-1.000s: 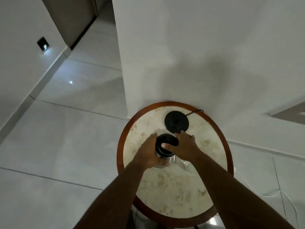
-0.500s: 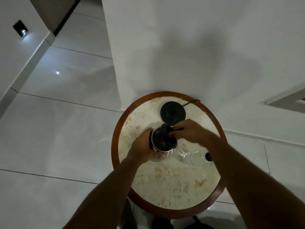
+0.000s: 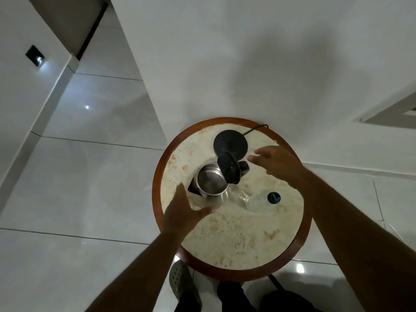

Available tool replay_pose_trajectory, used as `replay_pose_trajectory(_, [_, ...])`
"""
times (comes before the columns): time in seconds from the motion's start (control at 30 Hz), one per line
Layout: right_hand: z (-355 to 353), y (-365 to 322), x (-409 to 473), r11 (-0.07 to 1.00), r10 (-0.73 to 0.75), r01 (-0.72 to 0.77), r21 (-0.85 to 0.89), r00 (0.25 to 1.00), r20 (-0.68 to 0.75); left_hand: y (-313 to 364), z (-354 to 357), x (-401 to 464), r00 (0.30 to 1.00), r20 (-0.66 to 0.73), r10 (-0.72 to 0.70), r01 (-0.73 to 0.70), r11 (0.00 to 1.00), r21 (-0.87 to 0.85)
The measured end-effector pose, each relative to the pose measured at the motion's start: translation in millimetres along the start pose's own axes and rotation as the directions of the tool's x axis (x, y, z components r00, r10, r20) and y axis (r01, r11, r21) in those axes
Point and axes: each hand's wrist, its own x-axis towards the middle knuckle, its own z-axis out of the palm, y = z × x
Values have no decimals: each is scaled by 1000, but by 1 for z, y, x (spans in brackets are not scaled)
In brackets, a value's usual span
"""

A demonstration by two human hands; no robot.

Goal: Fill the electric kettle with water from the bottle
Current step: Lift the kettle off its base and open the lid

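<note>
Both hands are spread and hold nothing: the left hand (image 3: 180, 212) hovers by the kettle (image 3: 210, 188), perhaps brushing its wall, the right hand (image 3: 278, 162) hangs clear of the raised lid (image 3: 228, 168), and the capped bottle (image 3: 262, 200) lies beside the kettle on the bench (image 3: 236, 239).

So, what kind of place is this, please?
Probably a home or hotel room, not a kitchen: a small round marble-topped side table against a white wall, glossy floor tiles, and a kettle with its power base.
</note>
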Motion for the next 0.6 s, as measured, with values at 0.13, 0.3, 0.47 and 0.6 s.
replay_pose_trajectory(0.13, [-7,43,-38,980,4,-39,-196,984,-176,-2,57,-57,964,80,-253,236,955,177])
replay_pose_trajectory(0.3, [7,59,-72,977,-30,-10,-214,983,-183,45,120,-43,963,252,-90,64,992,109])
replay_pose_trajectory(0.47, [20,49,-79,883,-199,153,-443,978,-57,89,141,5,955,271,117,-122,992,1])
replay_pose_trajectory(0.6, [17,46,-78,790,-229,194,-582,973,13,96,151,25,935,343,94,1,964,-268])
